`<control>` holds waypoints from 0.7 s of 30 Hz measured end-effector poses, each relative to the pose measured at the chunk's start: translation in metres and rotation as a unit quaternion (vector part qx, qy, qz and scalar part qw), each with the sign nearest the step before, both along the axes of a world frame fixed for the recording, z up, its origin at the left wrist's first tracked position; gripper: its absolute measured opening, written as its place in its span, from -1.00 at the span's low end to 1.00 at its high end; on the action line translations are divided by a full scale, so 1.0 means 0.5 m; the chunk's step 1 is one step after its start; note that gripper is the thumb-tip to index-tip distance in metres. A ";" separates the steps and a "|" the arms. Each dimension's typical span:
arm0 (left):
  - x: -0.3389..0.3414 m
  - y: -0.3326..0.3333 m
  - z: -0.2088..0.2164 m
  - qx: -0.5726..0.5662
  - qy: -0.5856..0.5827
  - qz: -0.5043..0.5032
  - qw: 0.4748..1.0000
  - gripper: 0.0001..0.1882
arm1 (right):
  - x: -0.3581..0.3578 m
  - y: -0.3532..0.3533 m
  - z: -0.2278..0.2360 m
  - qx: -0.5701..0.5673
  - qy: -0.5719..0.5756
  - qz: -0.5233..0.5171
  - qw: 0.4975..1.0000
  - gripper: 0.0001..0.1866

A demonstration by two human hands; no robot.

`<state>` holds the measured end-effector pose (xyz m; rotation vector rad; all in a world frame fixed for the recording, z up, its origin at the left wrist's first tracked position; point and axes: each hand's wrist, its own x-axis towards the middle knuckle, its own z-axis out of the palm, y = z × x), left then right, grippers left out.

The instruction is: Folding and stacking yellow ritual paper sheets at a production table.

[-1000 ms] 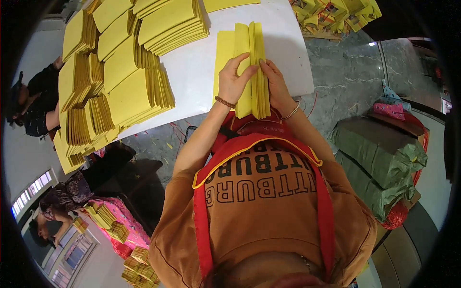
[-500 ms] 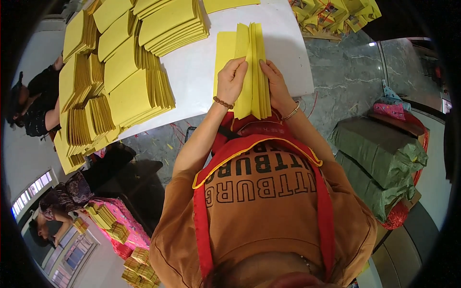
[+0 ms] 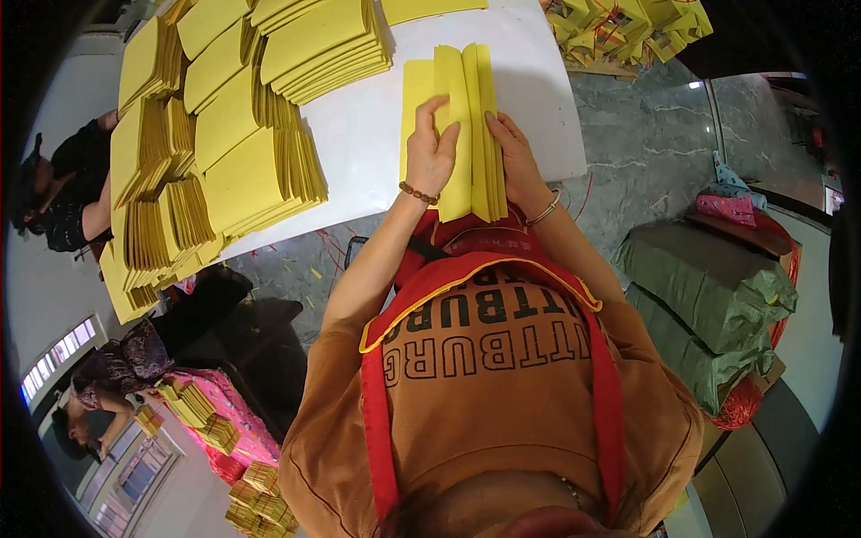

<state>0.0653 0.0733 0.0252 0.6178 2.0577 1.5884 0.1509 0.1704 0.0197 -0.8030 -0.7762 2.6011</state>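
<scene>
A bundle of folded yellow sheets (image 3: pixel 484 152) lies lengthwise at the near right part of a white table (image 3: pixel 354 134), its near end by the wearer's red apron (image 3: pixel 379 430). Left hand (image 3: pixel 430 152): thumb and forefinger parted, not pinching, the thumb resting on the bundle's left side; I cannot see the remaining fingers clearly. Right hand (image 3: pixel 520 166): grasping the bundle's right edge, fingertips on the paper. Just left of the bundle, partly covered by it, lies a flat yellow sheet (image 3: pixel 418 81). Well to the left, stacks of folded yellow paper (image 3: pixel 238 184) crowd the table. Beyond the far right corner I see a heap of yellow pieces with red cord (image 3: pixel 628 31); on the right stand green-wrapped bales (image 3: pixel 700 278). A co-worker in black (image 3: pixel 79 197) is at the left.
</scene>
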 end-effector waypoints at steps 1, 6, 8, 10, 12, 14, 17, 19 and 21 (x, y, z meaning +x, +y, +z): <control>0.004 0.006 0.011 0.063 0.012 0.018 0.998 -0.81 | -0.001 -0.001 -0.001 0.000 0.000 0.000 1.000 -0.80; -0.013 -0.002 -0.014 0.038 0.132 -0.069 0.988 -0.71 | -0.003 -0.006 -0.008 0.012 -0.005 -0.007 1.000 -0.79; -0.005 0.006 -0.021 0.098 0.117 -0.030 0.988 -0.71 | -0.005 -0.009 -0.015 0.020 -0.004 -0.003 1.000 -0.79; -0.002 0.003 -0.014 0.087 0.082 -0.025 0.992 -0.72 | -0.005 -0.010 -0.017 0.028 -0.004 -0.001 1.000 -0.79; -0.004 -0.001 -0.004 0.076 0.047 -0.020 0.996 -0.73 | -0.005 -0.013 -0.015 0.045 0.003 -0.001 0.999 -0.79; -0.008 -0.006 0.002 0.011 0.027 -0.043 0.999 -0.73 | -0.007 -0.017 -0.009 0.053 -0.004 -0.003 0.999 -0.79; -0.004 0.000 -0.012 0.073 -0.017 -0.001 0.997 -0.69 | -0.009 -0.020 -0.010 0.072 -0.014 -0.001 0.997 -0.79; -0.004 0.000 -0.012 0.072 0.010 -0.007 0.997 -0.68 | -0.009 -0.020 -0.011 0.082 -0.018 0.001 0.996 -0.79; -0.004 0.000 -0.013 0.071 0.037 -0.013 0.997 -0.67 | -0.009 -0.020 -0.011 0.085 -0.020 0.001 0.996 -0.79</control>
